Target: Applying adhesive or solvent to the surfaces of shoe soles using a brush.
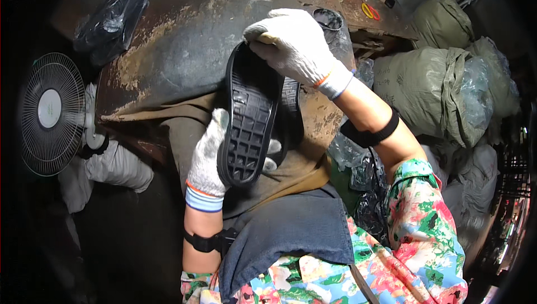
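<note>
A black rubber shoe sole (249,130) is held tilted up over my lap, its side with rows of square hollows facing me. My left hand (208,153), in a white knitted glove, grips its lower end, with the thumb along the left edge and fingertips showing past the right edge. At the upper end, my gloved right hand (293,46) is closed on the rim; its fingertips are partly hidden, so anything small between them cannot be made out. Behind this piece, a second black sole-like piece (291,98) shows in part, with a similar grid.
A worn, dark workbench (190,52) lies ahead, with a dark cup (328,19) near its right side. Scissors with red and yellow handles (370,12) lie farther back. Bulky green sacks (417,88) crowd the right. A fan (50,108) and black plastic-wrapped items (112,21) are left.
</note>
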`<state>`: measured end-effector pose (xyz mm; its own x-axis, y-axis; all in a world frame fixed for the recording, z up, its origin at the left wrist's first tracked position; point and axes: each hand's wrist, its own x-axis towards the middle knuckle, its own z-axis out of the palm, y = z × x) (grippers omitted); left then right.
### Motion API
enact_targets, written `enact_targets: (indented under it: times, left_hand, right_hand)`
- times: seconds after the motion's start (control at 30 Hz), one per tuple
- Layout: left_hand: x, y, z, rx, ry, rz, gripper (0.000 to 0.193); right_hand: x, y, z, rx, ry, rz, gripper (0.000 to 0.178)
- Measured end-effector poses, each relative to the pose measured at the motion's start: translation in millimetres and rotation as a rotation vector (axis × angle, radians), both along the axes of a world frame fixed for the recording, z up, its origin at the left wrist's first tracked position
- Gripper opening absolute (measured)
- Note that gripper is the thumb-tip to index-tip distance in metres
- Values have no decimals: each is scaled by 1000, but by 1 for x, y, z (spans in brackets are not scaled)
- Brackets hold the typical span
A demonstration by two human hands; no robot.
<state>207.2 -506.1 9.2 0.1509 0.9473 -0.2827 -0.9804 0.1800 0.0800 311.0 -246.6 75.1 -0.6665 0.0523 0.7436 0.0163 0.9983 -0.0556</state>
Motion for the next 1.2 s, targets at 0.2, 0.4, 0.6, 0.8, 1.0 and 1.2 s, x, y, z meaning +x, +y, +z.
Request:
enact_targets:
  times: [0.2,0.4,0.6,0.8,1.0,1.2]
  left_hand:
    - [-1,10,-5,116,-9,86,75]
    - [0,4,-14,102,100,84,80]
    - [-6,0,-23,204,-37,121,73]
    - [-2,4,-12,235,-38,76,79]
    - [3,5,-14,177,-202,102,77]
    - [1,10,-31,283,-83,295,58]
  right_hand:
    - [-7,-10,-27,-535,305,2,20]
    - [6,-27,-65,-772,281,-120,16]
    - [18,-69,-39,-583,-8,221,15]
    - [2,-10,-42,-872,92,128,19]
    - [6,-62,-42,-702,-25,291,18]
    - [21,-107,-35,-437,-38,257,21]
